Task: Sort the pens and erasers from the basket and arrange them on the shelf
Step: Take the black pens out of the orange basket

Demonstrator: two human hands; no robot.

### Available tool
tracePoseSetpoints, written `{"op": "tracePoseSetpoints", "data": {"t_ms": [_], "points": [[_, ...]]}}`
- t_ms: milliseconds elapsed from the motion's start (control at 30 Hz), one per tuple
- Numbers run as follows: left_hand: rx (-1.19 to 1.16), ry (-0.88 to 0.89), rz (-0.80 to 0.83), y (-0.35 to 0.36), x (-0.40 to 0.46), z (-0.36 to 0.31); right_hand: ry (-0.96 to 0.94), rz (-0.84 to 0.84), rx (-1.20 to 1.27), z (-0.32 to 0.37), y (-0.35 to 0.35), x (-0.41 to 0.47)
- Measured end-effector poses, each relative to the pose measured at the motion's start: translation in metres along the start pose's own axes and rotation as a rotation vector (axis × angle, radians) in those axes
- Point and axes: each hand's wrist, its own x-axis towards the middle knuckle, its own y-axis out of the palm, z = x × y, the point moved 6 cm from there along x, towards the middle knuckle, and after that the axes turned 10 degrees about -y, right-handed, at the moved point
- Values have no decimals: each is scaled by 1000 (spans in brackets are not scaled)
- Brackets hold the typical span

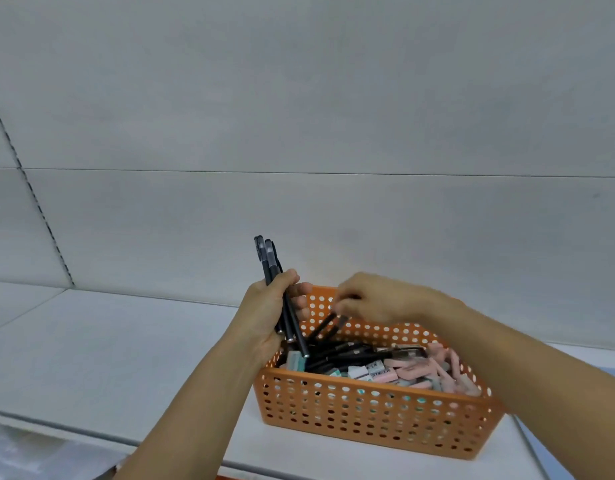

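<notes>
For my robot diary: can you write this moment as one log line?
left hand: holds pens | right hand: lifting pen | basket: erasers remain

Left hand (264, 313) grips a bundle of black pens (269, 268) above the orange basket (368, 410); right hand (375, 299) pinches another pen (325, 325) over it.

Orange perforated plastic basket (371, 414): one
Black pens held in left hand (272, 268): about four
Bare hands: two
Pink and mint erasers (413, 372): too jumbled to count
</notes>
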Motion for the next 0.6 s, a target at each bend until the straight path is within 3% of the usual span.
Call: {"op": "tracePoseSetpoints", "data": {"t_ms": [67,200,300,433,500,600], "points": [[86,52,-32,3,3,-2,-38,-111,-26,11,-30,-2],[530,114,35,23,-3,-1,-75,-141,-11,31,-62,-4],[475,72,220,33,-7,2,-47,-221,160,29,-63,-4],[314,33,205,25,-7,3,73,-464,456,5,-45,-4],[186,-10,142,17,-4,3,125,-318,286,-5,-25,-2],[31,-52,119,11,-2,2,177,284,-9,-16,30,-5]]}}
